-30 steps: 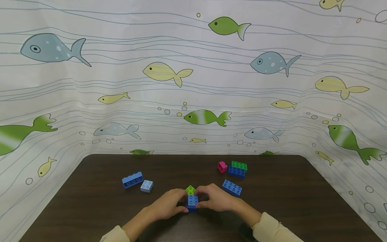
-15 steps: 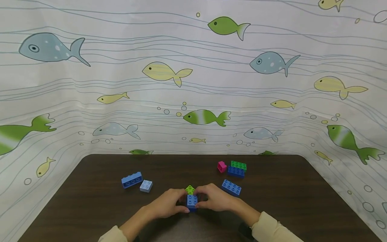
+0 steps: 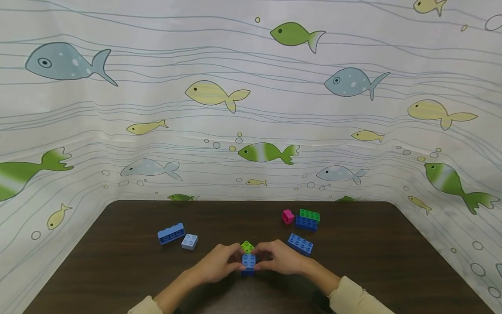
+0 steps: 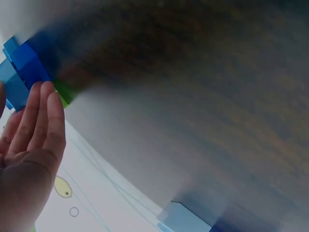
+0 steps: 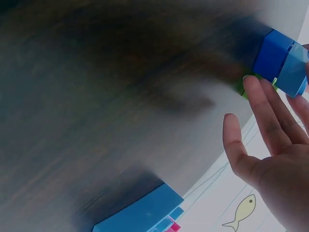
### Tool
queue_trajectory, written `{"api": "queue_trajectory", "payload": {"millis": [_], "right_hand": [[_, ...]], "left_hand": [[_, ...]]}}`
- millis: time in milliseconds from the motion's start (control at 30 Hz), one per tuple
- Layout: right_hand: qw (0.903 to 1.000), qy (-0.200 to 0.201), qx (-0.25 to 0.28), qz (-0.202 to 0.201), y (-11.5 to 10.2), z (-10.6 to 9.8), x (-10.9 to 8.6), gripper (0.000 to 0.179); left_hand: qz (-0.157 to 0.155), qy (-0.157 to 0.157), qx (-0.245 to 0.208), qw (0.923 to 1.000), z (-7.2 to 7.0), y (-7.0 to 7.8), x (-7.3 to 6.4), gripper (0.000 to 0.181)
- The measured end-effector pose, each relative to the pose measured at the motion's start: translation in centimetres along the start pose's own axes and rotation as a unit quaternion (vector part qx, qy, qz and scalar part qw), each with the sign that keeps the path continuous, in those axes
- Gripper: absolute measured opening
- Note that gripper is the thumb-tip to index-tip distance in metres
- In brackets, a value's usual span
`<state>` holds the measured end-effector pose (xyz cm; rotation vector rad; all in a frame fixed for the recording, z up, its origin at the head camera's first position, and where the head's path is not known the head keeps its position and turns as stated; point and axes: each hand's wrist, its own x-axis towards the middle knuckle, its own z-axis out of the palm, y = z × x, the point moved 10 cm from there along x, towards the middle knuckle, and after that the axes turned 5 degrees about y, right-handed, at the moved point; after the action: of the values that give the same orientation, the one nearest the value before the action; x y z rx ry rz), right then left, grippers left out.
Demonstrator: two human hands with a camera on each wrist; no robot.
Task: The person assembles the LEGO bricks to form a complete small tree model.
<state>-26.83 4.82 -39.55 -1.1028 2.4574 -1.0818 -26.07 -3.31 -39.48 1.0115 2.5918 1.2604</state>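
Note:
In the head view a medium-blue toy brick (image 3: 249, 261) sits on top of a dark blue brick (image 3: 248, 271). A lime green brick (image 3: 247, 247) shows just behind them, close to the tabletop. My left hand (image 3: 218, 263) pinches the stack from the left, thumb at the near side, fingers reaching behind. From the right, my right hand (image 3: 280, 258) pinches the same medium-blue brick between thumb and fingers. The left wrist view shows the left fingers (image 4: 41, 113) straight alongside the stack. In the right wrist view the right little finger (image 5: 232, 129) stands away from the bricks.
On the left lie a long blue brick (image 3: 171, 233) and a pale blue brick (image 3: 190, 241). To the right are a blue brick (image 3: 300, 244), a dark blue brick (image 3: 306, 223), a green brick (image 3: 310, 215) and a pink brick (image 3: 288, 216). A fish-patterned sheet (image 3: 219, 126) surrounds the dark table (image 3: 117, 261).
The left thumb has slid slightly up to the medium-blue brick's near side, and that brick has shifted a touch left. Both hands stay at the stack; the loose bricks have not moved.

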Motion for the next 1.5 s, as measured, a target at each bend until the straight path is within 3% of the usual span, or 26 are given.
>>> {"api": "queue_trajectory", "payload": {"millis": [500, 700, 867, 1067, 1300, 1500], "right_hand": [[0.9992, 0.009, 0.032, -0.021, -0.1, 0.0, 0.0, 0.024], [0.9996, 0.007, 0.014, -0.025, -0.2, 0.0, -0.1, 0.024], [0.9997, 0.006, 0.008, -0.021, -0.3, -0.1, -0.1, 0.025], [0.9997, 0.001, 0.009, -0.022, -0.1, 0.0, 0.0, 0.025], [0.9999, 0.004, -0.001, -0.016, 0.1, 0.0, 0.0, 0.026], [0.9998, 0.004, -0.003, -0.021, -0.1, 0.0, 0.0, 0.027]], "left_hand": [[0.008, 0.013, 0.01, 0.9998, 0.0, 0.0, -0.1, 0.019], [0.013, 0.019, 0.013, 0.9996, 0.0, 0.1, -0.2, 0.019], [0.016, 0.008, 0.01, 0.9998, 0.0, 0.2, -0.2, 0.02], [-0.008, -0.033, -0.002, 0.9994, -0.1, -0.4, 0.2, 0.018], [-0.012, -0.009, 0.017, 0.9997, -1.9, -1.6, 1.4, 0.019], [-0.018, -0.03, 0.03, 0.9989, -1.5, -2.3, 2.0, 0.037]]}}
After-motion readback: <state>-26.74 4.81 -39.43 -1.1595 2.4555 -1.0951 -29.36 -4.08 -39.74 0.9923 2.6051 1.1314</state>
